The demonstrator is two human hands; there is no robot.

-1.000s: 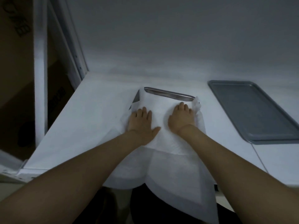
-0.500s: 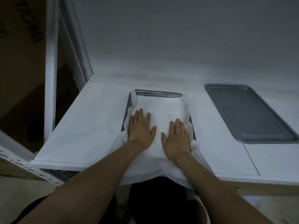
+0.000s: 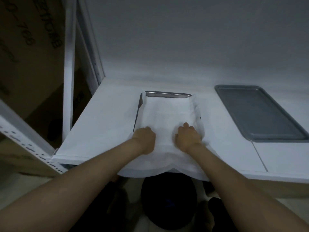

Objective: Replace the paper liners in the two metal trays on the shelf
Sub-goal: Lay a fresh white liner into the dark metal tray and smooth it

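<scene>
Left hand (image 3: 144,138), right hand (image 3: 188,137) gripping rumpled white liner (image 3: 168,111), overhanging tray (image 3: 167,94)

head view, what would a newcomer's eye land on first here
The left hand and right hand sit mid-frame, fingers curled on a white paper laid in the left tray. The paper's near end hangs over the shelf edge. Further right on the shelf lies the right tray, dark and bare.
</scene>
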